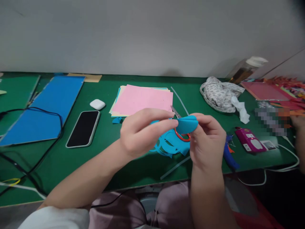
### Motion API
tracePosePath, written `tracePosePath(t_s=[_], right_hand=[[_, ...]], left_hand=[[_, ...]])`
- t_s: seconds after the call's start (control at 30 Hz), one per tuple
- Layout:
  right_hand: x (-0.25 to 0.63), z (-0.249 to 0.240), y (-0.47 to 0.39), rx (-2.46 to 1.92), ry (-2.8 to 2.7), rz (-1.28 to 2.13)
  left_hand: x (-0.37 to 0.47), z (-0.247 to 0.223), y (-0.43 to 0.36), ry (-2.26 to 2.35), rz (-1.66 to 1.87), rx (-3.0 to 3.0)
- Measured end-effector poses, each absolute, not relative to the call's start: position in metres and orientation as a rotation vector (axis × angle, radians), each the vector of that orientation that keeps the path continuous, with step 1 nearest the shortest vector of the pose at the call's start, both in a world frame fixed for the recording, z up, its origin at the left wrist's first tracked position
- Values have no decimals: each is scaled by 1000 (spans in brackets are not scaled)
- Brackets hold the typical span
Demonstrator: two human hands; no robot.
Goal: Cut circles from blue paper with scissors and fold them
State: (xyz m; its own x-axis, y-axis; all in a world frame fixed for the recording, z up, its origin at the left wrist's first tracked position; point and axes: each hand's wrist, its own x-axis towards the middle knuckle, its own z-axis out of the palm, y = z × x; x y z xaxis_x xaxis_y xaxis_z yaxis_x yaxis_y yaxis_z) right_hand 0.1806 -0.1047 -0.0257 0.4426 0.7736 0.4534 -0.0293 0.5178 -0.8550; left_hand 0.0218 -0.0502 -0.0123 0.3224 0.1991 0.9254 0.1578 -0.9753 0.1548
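Both hands meet over the middle of the table around a folded piece of blue paper (187, 126). My left hand (143, 132) pinches its left end between fingertips and thumb. The right end is gripped by my right hand (207, 136), thumb in front and fingers behind. Scissors with red-orange handles (183, 137) lie below and behind the paper, their blades pointing up and left; part of them is hidden. Beneath the hands rest blue paper offcuts (166, 146) with curved cut-outs. A stack of coloured sheets with pink on top (144, 100) sits just beyond my left hand.
To the left are a phone (83, 128), a white earbud case (97, 104), a blue board (47, 109) and black cables. A patterned cloth (218, 93), a bottle (247, 70), blue-handled pliers (230, 156) and a magenta device (250, 140) lie right. Another person's arm (299, 140) shows at the right edge.
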Motion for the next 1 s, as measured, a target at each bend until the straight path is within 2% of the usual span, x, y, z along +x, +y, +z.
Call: tracePosePath(t_s=[0.2,0.77,1.0], right_hand=[[181,-23,-106,-948,-824,863],[179,-15,-105,-965,-724,1020],[177,-14,-104,-1006,-746,1120]], left_hand=[[16,-12,-43,303,1797,2736],[15,-10,-38,255,1771,2995],[12,-5,-42,243,1647,3095]])
